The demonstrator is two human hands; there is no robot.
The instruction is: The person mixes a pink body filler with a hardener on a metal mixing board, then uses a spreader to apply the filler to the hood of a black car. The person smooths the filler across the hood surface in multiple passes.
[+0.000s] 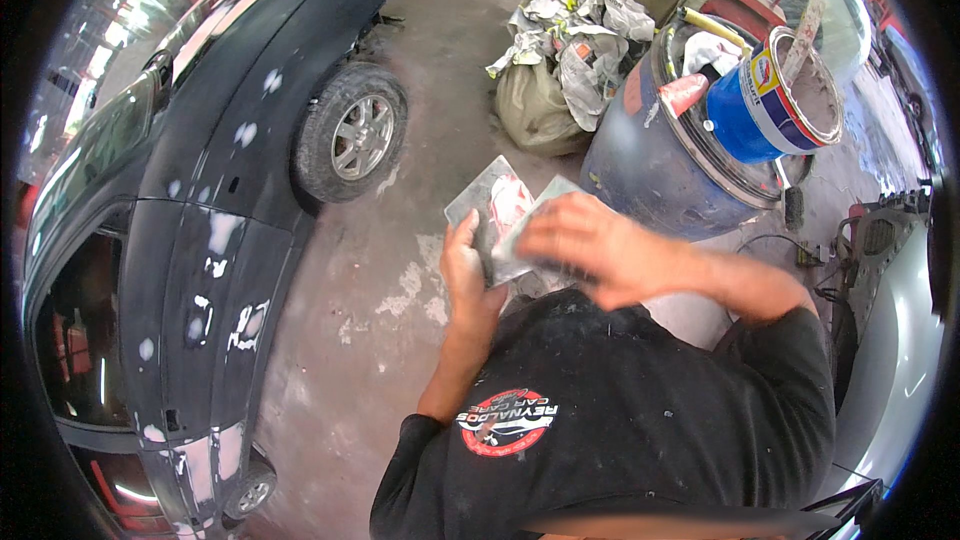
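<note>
My plate (477,202): grey; the paste (510,204) on it, pink-red and white. My shirt (660,410): black, its round emblem (505,422) red, black and white. Bucket (738,120): blue, with white, yellow and red. Car (262,110): dull black, blotched white and pale pink.

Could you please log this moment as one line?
left hand: holds plate bearing red-streaked paste | right hand: holds flat spreader | nearby: blue can atop drum

Glare whitens the upper left; right fingers (548,237) blur.
</note>
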